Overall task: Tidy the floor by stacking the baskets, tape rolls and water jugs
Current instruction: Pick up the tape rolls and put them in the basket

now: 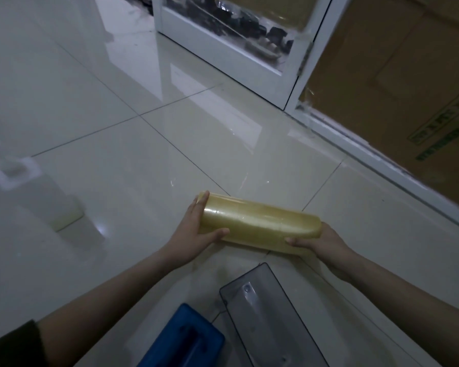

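Observation:
A long yellowish stack of tape rolls [260, 221] lies sideways just above the tiled floor, held between both hands. My left hand [194, 234] presses its left end, thumb under the front. My right hand [321, 242] cups the right end, thumb along the front. A clear water jug [37, 197] with a white cap and a little yellowish liquid stands on the floor at the left, blurred. Below the roll lie a grey translucent basket [265, 313] and a blue basket [186, 343], both near the bottom edge.
A white-framed glass door [223, 49] stands at the back, dark items behind it. A large cardboard box [398, 83] fills the right, behind a white floor rail [382, 165]. Glossy tiled floor [117, 115] stretches across the middle and left.

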